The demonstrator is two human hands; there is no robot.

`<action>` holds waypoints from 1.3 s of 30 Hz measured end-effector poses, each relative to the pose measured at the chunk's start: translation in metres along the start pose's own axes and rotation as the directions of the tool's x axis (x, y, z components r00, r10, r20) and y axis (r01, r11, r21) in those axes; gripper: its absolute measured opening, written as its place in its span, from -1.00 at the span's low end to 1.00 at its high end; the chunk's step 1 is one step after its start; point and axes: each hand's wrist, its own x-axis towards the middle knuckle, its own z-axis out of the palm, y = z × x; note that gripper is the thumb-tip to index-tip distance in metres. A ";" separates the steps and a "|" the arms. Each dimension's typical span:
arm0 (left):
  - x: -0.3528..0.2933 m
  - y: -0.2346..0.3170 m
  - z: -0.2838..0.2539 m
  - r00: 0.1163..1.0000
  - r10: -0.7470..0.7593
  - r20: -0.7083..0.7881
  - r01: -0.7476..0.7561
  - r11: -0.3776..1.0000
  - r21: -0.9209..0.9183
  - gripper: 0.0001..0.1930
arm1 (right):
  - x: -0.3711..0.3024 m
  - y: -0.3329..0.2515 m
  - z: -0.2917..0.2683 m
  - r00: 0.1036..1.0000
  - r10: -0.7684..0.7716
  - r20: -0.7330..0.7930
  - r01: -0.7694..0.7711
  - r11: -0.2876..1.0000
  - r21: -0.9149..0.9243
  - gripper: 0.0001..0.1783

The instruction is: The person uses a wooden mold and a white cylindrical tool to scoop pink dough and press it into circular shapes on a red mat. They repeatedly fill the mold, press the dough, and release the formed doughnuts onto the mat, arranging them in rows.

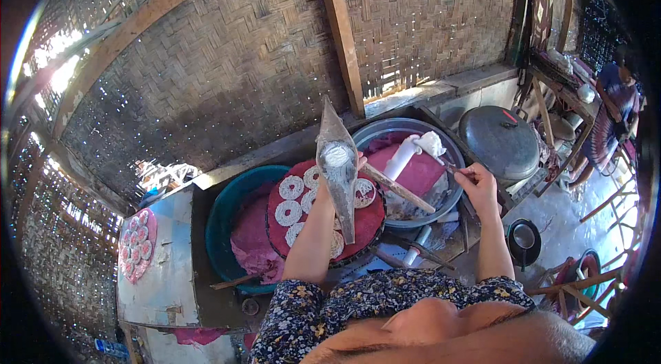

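Note:
My left hand (361,160) is closed behind a pointed wooden piece (339,205) held over a round tray. White dough (337,155) fills the hollow in its middle; the wood hides most of my fingers. A wooden stick (399,189) juts from beside that hand over a grey basin (407,224). My right hand (476,187) pinches a thin-handled tool (451,168) with a lump of white dough (432,144) at its far end. Next to the lump, a white cylinder (401,159) slants above pink cloth (421,176) in the basin. Several white lacy dough rings (291,188) lie on the tray's red cloth (372,221).
A teal basin (215,243) with pink cloth stands left of the tray. Farther left, pink-and-white rounds (138,247) lie on a pale table (169,261). To the right are a lidded dark pot (499,142), a pan (523,240) and another person (613,112). A woven wall (227,61) rises behind.

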 end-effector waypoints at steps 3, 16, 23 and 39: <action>-0.006 0.015 0.018 0.998 -0.063 -0.024 0.061 0.996 -0.061 -0.87 | 0.003 0.003 -0.006 1.000 0.019 0.003 -0.019 1.000 0.001 -0.76; -0.010 0.066 0.038 0.986 0.065 -0.152 -0.059 0.997 0.044 -0.73 | 0.009 0.020 0.001 0.963 0.209 0.173 -0.003 0.646 -0.763 -0.63; -0.015 0.094 0.035 0.905 0.375 0.199 -0.237 0.835 -0.496 -0.77 | 0.005 -0.016 0.066 0.734 0.131 0.666 -0.301 0.942 0.146 -0.26; -0.070 0.078 -0.003 0.946 -0.138 0.292 -0.013 0.886 0.463 -0.45 | -0.005 -0.143 0.072 0.715 -0.439 0.545 0.024 0.794 0.608 0.10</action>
